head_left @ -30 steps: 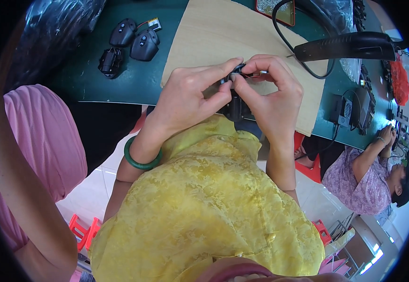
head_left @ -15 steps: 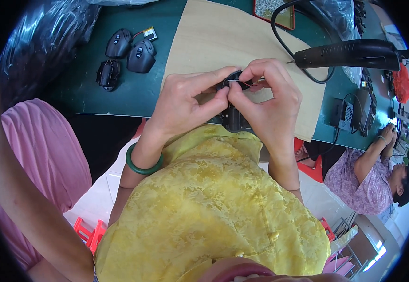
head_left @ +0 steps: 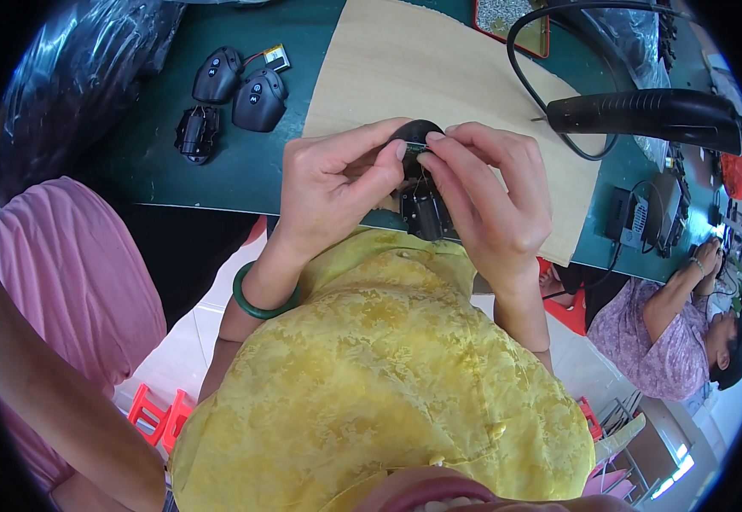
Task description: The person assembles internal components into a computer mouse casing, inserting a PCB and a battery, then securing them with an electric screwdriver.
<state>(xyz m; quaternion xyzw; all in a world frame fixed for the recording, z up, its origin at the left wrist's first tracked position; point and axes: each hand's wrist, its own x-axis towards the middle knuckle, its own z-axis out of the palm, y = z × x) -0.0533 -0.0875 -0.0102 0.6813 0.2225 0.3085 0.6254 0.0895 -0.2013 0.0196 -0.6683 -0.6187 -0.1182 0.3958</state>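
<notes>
A rounded black plastic shell point(head_left: 420, 130) is held between my two hands, tilted so its outer side faces away from me. My left hand point(head_left: 333, 179) pinches its left edge between thumb and fingers. On the right edge, my right hand point(head_left: 499, 192) closes thumb and index finger. A narrow strip, perhaps a circuit board, shows along the shell's near rim, partly hidden by the fingertips. Thin wires run down from it to a black cylindrical housing point(head_left: 424, 213), which lies close to me at the table's edge, below the shell.
Two black shells point(head_left: 258, 101) with a small battery point(head_left: 276, 57) and another black housing point(head_left: 197, 135) lie at left on the green table point(head_left: 145, 175). Brown cardboard point(head_left: 371, 68) sits under my hands. A corded black tool point(head_left: 644, 111) juts in from the right. Co-workers sit on both sides.
The shell has tipped up, so more of its outer side shows. My right fingers have shifted from the wires inside it to its edge, and the housing beneath is more exposed.
</notes>
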